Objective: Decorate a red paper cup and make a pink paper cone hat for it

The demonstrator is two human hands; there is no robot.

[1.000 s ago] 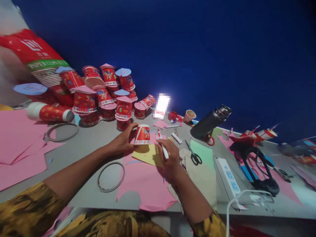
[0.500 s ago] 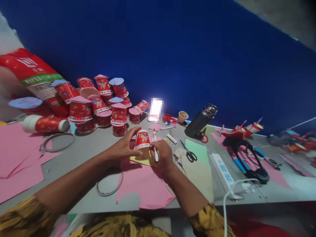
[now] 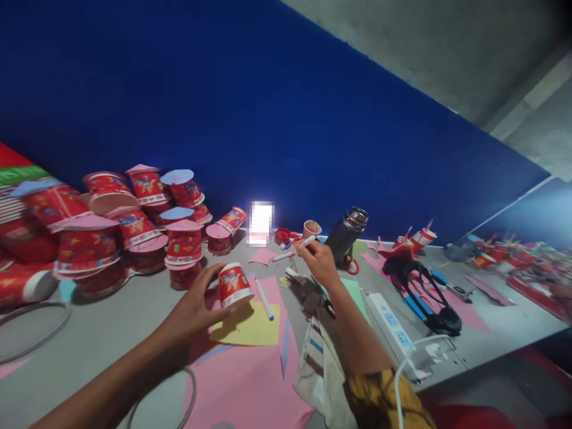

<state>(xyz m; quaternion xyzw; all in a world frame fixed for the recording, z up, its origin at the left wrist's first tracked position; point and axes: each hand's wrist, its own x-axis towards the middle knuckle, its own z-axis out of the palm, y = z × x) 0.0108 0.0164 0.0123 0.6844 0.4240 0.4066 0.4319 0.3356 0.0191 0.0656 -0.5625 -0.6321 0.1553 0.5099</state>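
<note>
While mouth-down in the left hand (image 3: 201, 305), a red cup (image 3: 234, 285), interior unseen.

The wall (image 3: 201, 107) across the upper frame is deep blue; at centre, the red cup (image 3: 233, 285) has a multicoloured print and white rim, the paper (image 3: 257, 332) under it is yellow, the sheet (image 3: 241, 387) at lower centre pink, the sleeve (image 3: 386, 396) lower right mustard with black blotches
</note>
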